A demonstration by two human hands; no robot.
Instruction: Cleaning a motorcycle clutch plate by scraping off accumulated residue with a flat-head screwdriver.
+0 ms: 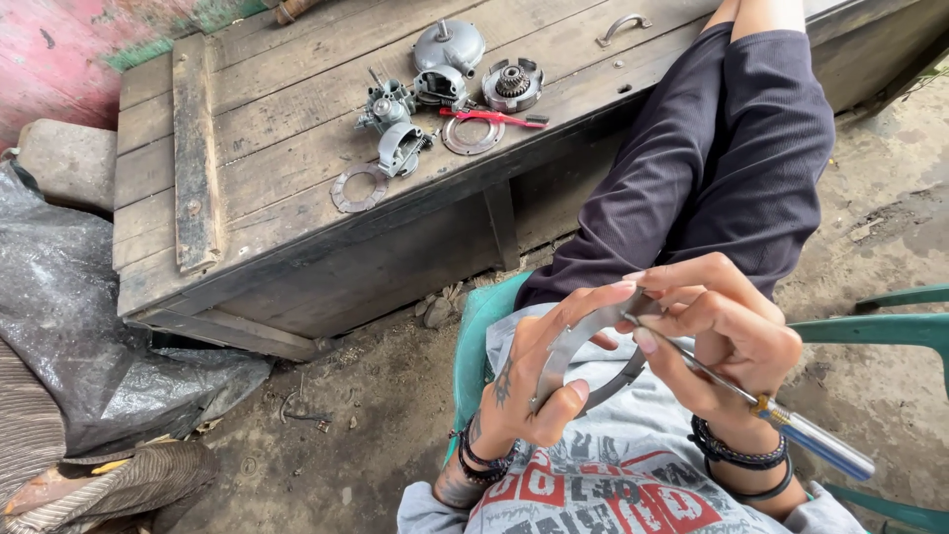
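My left hand (539, 381) grips a flat grey metal ring plate (573, 341) by its edge, held over my lap. My right hand (717, 331) holds a screwdriver (791, 425) with a blue and clear handle, its shaft tip resting against the ring. Both wrists wear dark bracelets. My legs in dark shorts stretch out to a wooden crate (267, 148).
On the crate top lie engine parts: a grey cover (450, 44), a clutch gear housing (512, 84), small castings (388, 107), two ring plates (358, 188), a red-handled tool (489, 117). A black plastic sheet (69, 316) lies left. Green chair arm (880, 326) at right. Dirt ground below.
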